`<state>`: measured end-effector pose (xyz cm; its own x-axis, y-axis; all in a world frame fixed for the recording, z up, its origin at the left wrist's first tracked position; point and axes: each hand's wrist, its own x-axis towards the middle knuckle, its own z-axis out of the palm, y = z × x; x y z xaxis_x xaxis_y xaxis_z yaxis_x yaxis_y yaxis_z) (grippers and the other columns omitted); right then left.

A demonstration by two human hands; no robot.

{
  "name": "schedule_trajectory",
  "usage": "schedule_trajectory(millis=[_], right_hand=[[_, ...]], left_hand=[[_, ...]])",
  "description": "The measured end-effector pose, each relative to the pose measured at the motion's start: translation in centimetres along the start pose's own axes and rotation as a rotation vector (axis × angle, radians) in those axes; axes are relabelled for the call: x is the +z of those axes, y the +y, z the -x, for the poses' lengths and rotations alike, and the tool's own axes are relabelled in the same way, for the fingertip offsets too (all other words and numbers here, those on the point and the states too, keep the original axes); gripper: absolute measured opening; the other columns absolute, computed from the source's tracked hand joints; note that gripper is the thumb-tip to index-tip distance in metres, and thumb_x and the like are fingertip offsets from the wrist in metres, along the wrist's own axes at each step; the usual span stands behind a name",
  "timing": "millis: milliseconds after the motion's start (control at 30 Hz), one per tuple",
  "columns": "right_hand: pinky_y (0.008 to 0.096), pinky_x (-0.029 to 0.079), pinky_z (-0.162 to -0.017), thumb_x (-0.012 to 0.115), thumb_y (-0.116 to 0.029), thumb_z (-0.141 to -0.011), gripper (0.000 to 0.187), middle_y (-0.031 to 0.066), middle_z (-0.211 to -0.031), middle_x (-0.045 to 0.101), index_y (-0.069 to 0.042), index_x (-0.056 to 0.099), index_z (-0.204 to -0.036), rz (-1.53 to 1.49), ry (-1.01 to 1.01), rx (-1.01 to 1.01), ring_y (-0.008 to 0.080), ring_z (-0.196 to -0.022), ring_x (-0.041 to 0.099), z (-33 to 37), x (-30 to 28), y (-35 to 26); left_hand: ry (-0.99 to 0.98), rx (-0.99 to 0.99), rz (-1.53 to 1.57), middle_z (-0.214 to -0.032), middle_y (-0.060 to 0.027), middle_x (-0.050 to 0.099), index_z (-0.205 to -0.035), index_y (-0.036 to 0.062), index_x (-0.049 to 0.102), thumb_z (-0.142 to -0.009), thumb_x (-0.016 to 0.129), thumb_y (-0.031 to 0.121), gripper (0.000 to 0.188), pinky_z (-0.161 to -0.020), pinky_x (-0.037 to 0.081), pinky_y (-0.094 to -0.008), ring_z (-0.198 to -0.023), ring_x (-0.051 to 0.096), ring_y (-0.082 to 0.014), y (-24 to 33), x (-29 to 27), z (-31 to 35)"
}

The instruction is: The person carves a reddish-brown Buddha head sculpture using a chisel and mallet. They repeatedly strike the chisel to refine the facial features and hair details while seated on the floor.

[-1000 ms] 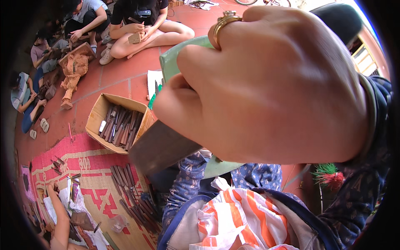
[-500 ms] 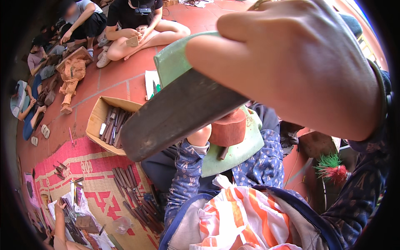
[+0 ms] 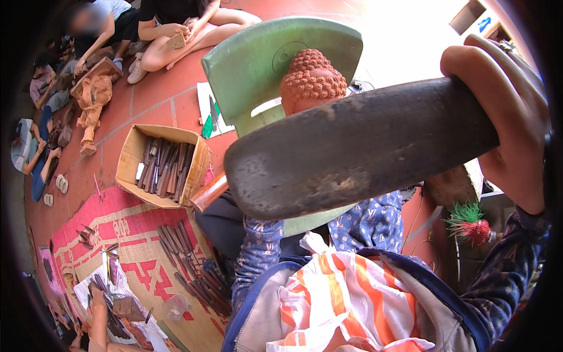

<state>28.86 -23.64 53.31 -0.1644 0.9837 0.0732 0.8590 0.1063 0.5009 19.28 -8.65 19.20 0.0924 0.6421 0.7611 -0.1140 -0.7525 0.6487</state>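
My right hand [image 3: 510, 117] is closed around a dark wooden mallet [image 3: 358, 152], broad and worn, which spans the middle of the view. Behind it, a reddish carved wooden head [image 3: 311, 82] with rows of round curls rests on a green plastic chair [image 3: 246, 70]; its lower part is covered by the mallet. My left forearm [image 3: 258, 246], in a patterned blue sleeve, reaches up behind the mallet, so that hand and its fingers are hidden. A polished wooden tool handle [image 3: 209, 192] juts out past the mallet's left end; what holds it cannot be seen.
A cardboard box [image 3: 132, 158] full of wood-handled tools stands left of the chair. More tools [image 3: 193, 270] lie on the red-and-tan mat [image 3: 135, 223]. Another person's hand [image 3: 97, 293] is among tools at lower left. Several people sit beyond, near a carved wooden figure [image 3: 92, 105].
My right hand has moved right and away from the camera, and the mallet now shows its broad face. The carved curls and chair back have come into sight; my left hand has become hidden.
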Motion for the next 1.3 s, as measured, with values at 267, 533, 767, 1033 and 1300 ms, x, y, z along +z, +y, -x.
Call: schedule_trajectory(millis=[267, 533, 767, 1033, 1300], right_hand=[[0.0411, 0.047, -0.073, 0.068, 0.004, -0.064, 0.047, 0.018, -0.091, 0.055, 0.0, 0.052, -0.108, -0.003, 0.005, 0.024, 0.0359, -0.083, 0.061, 0.5, 0.0, 0.1], [0.0405, 0.047, -0.068, 0.066, -0.006, -0.068, 0.04, 0.0157, -0.086, 0.054, -0.001, 0.053, -0.105, -0.042, 0.061, -0.035, 0.0364, -0.078, 0.059, -0.1, 0.5, -0.1], [0.041, 0.047, -0.067, 0.066, -0.006, -0.067, 0.038, 0.0149, -0.084, 0.054, -0.002, 0.053, -0.103, 0.009, 0.189, -0.167, 0.0363, -0.077, 0.059, -2.9, 0.8, -1.7], [0.0416, 0.047, -0.066, 0.065, -0.007, -0.067, 0.036, 0.014, -0.081, 0.055, -0.004, 0.054, -0.101, 0.091, 0.301, -0.217, 0.0361, -0.076, 0.059, -3.9, 0.8, -1.9], [0.0422, 0.046, -0.066, 0.064, -0.008, -0.066, 0.034, 0.0131, -0.079, 0.055, -0.005, 0.054, -0.099, 0.126, 0.349, -0.187, 0.036, -0.075, 0.059, -4.1, 1.9, -2.9]], left_hand=[[-0.01, 0.019, -0.036, -0.095, -0.0189, 0.065, -0.099, -0.0031, 0.064, -0.092, 0.06, 0.015, 0.02, -0.079, 0.047, -0.0397, -0.086, 0.062, -0.0321, -0.1, 0.1, 0.0], [-0.019, 0.046, -0.031, -0.098, -0.0206, 0.065, -0.101, -0.0024, 0.064, -0.091, 0.061, 0.017, 0.022, -0.081, 0.047, -0.0423, -0.089, 0.062, -0.035, 0.1, 0.4, -0.2], [-0.029, 0.086, -0.084, -0.102, -0.022, 0.065, -0.103, -0.0018, 0.064, -0.09, 0.061, 0.018, 0.024, -0.083, 0.047, -0.0446, -0.092, 0.062, -0.0376, -0.1, 0.6, -0.6], [-0.045, 0.146, -0.149, -0.106, -0.0237, 0.065, -0.106, -0.0011, 0.065, -0.089, 0.062, 0.019, 0.027, -0.084, 0.047, -0.0472, -0.096, 0.062, -0.0406, -1.2, 1.4, -1.0], [-0.093, 0.151, -0.178, -0.106, -0.0252, 0.066, -0.108, -0.001, 0.065, -0.087, 0.064, 0.023, 0.032, -0.09, 0.046, -0.0469, -0.098, 0.063, -0.0396, 1.0, 2.4, -2.2]])
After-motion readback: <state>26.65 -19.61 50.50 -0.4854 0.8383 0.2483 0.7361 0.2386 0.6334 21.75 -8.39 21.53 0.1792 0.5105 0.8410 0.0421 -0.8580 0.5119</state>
